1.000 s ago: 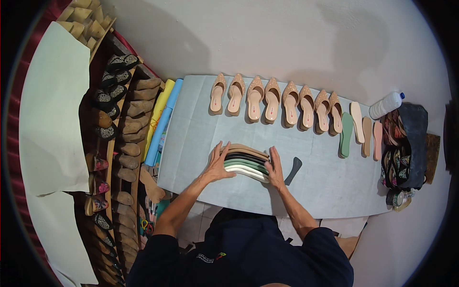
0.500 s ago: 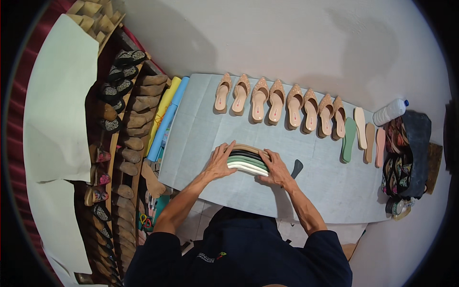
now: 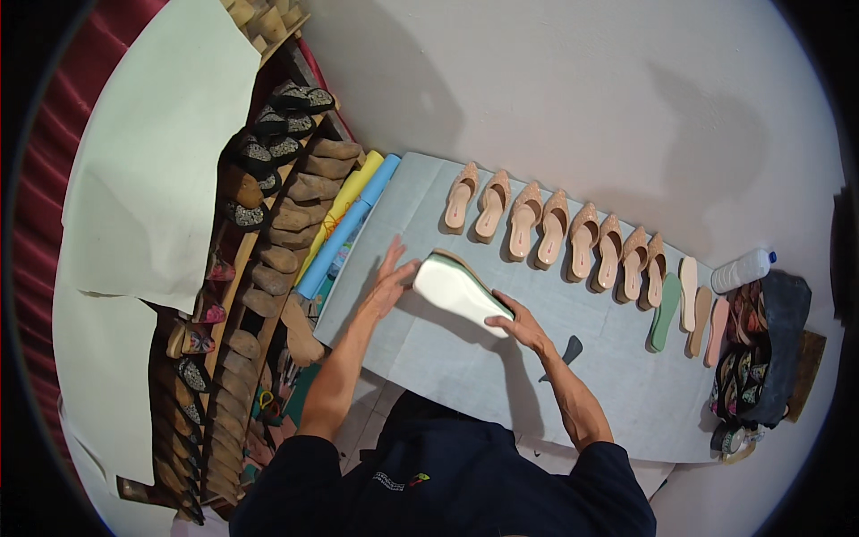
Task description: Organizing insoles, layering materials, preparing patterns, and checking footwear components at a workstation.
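Note:
A stack of shoe insoles (image 3: 458,297) is raised over the grey table, tilted so a white sole faces up, with green and tan edges behind it. My right hand (image 3: 519,326) grips its right end, thumb across the white face and fingers along the far edge. Beside the left end, my left hand (image 3: 388,285) is apart from the stack, fingers spread and a little blurred. On the table right of my right hand lies a small dark sole-shaped piece (image 3: 573,349), partly hidden by my forearm.
Several beige mules (image 3: 522,234) line the table's back edge. Right of them lie green (image 3: 665,311), cream, tan and pink insoles, then a plastic bottle (image 3: 744,269). Yellow and blue rolls (image 3: 349,225) border the left side. Racks of wooden shoe lasts (image 3: 277,259) stand farther left.
The insole stack has turned from edge-on to white face up. My left hand has let go and opened; my right hand keeps hold. The view has shifted, so the scene sits lower and rightward.

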{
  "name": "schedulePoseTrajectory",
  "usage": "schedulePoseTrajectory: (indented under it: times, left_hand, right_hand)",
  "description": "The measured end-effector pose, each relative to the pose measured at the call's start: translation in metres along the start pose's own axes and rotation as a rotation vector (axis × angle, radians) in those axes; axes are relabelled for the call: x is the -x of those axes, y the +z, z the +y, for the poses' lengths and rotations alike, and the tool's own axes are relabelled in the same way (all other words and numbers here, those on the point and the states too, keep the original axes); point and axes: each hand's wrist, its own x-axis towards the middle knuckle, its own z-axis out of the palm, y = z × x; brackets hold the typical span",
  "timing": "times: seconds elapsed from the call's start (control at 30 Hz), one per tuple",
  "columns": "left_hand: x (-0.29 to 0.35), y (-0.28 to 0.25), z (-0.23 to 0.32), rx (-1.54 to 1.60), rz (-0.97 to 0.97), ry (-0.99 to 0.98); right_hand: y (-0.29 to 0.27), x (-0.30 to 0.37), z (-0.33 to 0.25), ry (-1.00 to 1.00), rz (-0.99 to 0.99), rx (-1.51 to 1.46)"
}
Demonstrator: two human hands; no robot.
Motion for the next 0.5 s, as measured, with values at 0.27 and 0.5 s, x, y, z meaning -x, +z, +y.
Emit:
schedulePoseTrajectory:
  times: [0.27, 0.5]
  left_hand:
    - [-0.048, 0.02, -0.063, 0.488, 0.264, -0.236]
    - [-0.172, -0.018, -0.023, 0.717, 0.383, -0.112]
  right_hand:
    - [0.036, -0.121, -0.073, 0.18, -0.048, -0.194]
    - [0.045, -0.222, -0.108, 0.073, 0.113, -0.011]
